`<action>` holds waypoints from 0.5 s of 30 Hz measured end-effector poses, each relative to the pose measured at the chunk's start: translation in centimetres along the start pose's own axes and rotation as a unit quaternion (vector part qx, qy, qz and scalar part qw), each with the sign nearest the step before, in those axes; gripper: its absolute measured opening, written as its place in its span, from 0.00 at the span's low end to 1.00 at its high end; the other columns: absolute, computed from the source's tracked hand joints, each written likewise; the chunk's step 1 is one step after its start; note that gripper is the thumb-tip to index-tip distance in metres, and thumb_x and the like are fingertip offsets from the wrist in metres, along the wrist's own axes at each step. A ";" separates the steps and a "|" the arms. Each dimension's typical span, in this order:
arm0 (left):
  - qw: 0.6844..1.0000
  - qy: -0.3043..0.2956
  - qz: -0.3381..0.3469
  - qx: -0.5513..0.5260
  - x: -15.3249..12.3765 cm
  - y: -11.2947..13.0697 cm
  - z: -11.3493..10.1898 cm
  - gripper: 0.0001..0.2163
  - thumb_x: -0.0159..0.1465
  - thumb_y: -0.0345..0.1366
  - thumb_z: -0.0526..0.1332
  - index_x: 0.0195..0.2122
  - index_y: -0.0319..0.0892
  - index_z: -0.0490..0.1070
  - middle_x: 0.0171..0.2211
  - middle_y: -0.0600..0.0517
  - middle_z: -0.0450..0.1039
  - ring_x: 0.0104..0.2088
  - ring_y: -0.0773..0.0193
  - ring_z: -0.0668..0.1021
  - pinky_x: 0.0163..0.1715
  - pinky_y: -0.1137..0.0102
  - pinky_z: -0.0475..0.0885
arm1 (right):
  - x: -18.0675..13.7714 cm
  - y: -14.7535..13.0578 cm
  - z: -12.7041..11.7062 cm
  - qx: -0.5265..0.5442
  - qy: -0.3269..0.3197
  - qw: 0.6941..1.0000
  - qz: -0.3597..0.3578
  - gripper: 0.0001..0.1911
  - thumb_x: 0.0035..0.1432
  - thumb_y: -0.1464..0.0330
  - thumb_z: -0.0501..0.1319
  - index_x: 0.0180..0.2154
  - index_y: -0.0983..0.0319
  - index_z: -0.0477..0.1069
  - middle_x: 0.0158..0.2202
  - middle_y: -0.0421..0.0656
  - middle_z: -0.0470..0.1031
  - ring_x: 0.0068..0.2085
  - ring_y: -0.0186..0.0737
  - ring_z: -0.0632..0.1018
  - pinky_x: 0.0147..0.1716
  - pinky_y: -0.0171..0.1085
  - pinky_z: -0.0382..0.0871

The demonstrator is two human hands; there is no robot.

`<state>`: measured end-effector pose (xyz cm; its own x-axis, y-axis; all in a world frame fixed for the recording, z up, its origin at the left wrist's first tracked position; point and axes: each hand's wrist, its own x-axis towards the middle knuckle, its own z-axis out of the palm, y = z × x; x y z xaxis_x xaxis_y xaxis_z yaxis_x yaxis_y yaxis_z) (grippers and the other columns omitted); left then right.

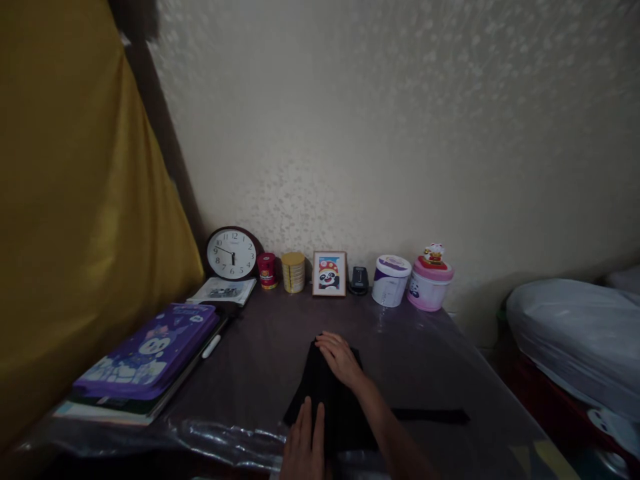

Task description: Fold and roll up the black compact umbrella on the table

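A black piece of cloth [327, 407] lies flat on the dark table [265, 360], with a narrow black strip [430, 416] running off to the right. My left hand [304, 443] rests flat on its near edge, fingers stretched out and together. My right hand [340, 357] lies palm down on the far end of the cloth, fingers extended. Neither hand grips anything.
Along the wall stand a round clock [231, 253], a red tin [267, 270], a gold tin [293, 271], a framed panda picture [329, 273], a small black device [359, 280], a white tub [391, 280] and a pink tub [430, 283]. Purple case [150, 350] on books at left. Covered bed [570, 333] at right.
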<state>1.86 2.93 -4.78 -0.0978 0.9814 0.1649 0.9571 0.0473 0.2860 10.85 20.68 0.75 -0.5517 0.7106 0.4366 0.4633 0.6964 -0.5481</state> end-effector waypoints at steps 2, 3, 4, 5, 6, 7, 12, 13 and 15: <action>1.000 -0.007 0.002 -0.007 0.0 0.0 -0.3 0.29 0.55 0.21 0.46 0.59 0.42 0.52 0.62 0.44 0.48 0.61 0.54 0.57 0.56 0.60 0.60 | 1.5 0.7 0.0 -0.027 -0.007 0.999 0.035 0.15 0.62 0.69 0.49 0.44 0.59 0.73 0.49 0.43 0.74 0.55 0.38 0.68 0.55 0.44 0.59; 1.000 -0.010 0.004 -0.009 0.0 0.1 -0.5 0.29 0.55 0.21 0.46 0.60 0.42 0.52 0.62 0.43 0.48 0.61 0.54 0.57 0.56 0.60 0.60 | 1.9 0.8 -0.1 -0.040 -0.004 0.998 0.055 0.15 0.62 0.69 0.49 0.44 0.60 0.72 0.50 0.44 0.73 0.55 0.40 0.68 0.56 0.46 0.58; 1.000 -0.014 0.003 -0.009 0.0 0.2 -0.7 0.29 0.55 0.21 0.46 0.60 0.42 0.52 0.62 0.43 0.48 0.61 0.54 0.57 0.56 0.60 0.60 | 2.1 0.6 -0.2 -0.050 0.008 0.996 0.073 0.16 0.62 0.69 0.49 0.46 0.61 0.71 0.51 0.46 0.71 0.56 0.42 0.67 0.56 0.48 0.56; 1.000 -0.019 0.001 -0.007 0.1 0.3 -0.9 0.30 0.54 0.21 0.47 0.60 0.41 0.52 0.62 0.43 0.47 0.61 0.54 0.56 0.56 0.60 0.60 | 2.0 0.2 -0.3 -0.055 0.024 0.995 0.081 0.17 0.62 0.69 0.49 0.47 0.62 0.70 0.53 0.48 0.70 0.57 0.43 0.66 0.57 0.50 0.54; 1.000 -0.027 -0.002 -0.004 0.1 0.4 -1.1 0.30 0.53 0.21 0.47 0.60 0.41 0.52 0.62 0.43 0.47 0.61 0.54 0.56 0.56 0.60 0.60 | 1.7 -0.3 -0.4 -0.053 0.041 0.995 0.079 0.17 0.62 0.69 0.48 0.48 0.62 0.69 0.53 0.49 0.69 0.57 0.44 0.65 0.57 0.50 0.53; 0.999 -0.035 -0.005 0.000 0.1 0.5 -1.3 0.31 0.53 0.21 0.47 0.60 0.40 0.51 0.62 0.42 0.47 0.61 0.54 0.56 0.56 0.61 0.60 | 1.1 -1.1 -0.4 -0.043 0.051 0.995 0.068 0.18 0.63 0.68 0.47 0.49 0.62 0.69 0.53 0.49 0.69 0.57 0.43 0.65 0.57 0.49 0.53; 0.998 -0.062 -0.002 -0.018 0.1 0.5 -2.0 0.34 0.49 0.22 0.49 0.61 0.39 0.49 0.63 0.42 0.41 0.62 0.54 0.53 0.58 0.59 0.57 | -2.6 -4.6 0.2 0.017 0.001 1.000 0.022 0.16 0.63 0.66 0.48 0.43 0.58 0.73 0.47 0.43 0.75 0.56 0.40 0.67 0.58 0.47 0.53; 0.997 -0.068 0.003 -0.027 0.0 0.3 -2.0 0.35 0.49 0.23 0.49 0.61 0.38 0.48 0.63 0.42 0.39 0.63 0.54 0.52 0.58 0.59 0.57 | -3.0 -4.9 0.4 0.016 -0.005 0.999 0.030 0.16 0.63 0.66 0.48 0.42 0.58 0.74 0.47 0.43 0.75 0.56 0.40 0.66 0.58 0.48 0.52; 0.996 -0.079 0.014 -0.043 -0.1 -0.1 -1.7 0.35 0.49 0.25 0.50 0.62 0.36 0.46 0.63 0.42 0.38 0.63 0.55 0.52 0.57 0.61 0.58 | -3.2 -4.9 0.7 0.012 -0.008 0.999 0.045 0.16 0.63 0.67 0.48 0.42 0.57 0.74 0.47 0.43 0.74 0.57 0.40 0.65 0.58 0.48 0.50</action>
<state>1.29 2.52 -3.25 -0.0214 0.9995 0.0247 0.9313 0.0110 0.3640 9.87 14.91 1.57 -0.5193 0.7683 0.3743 0.4950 0.6274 -0.6011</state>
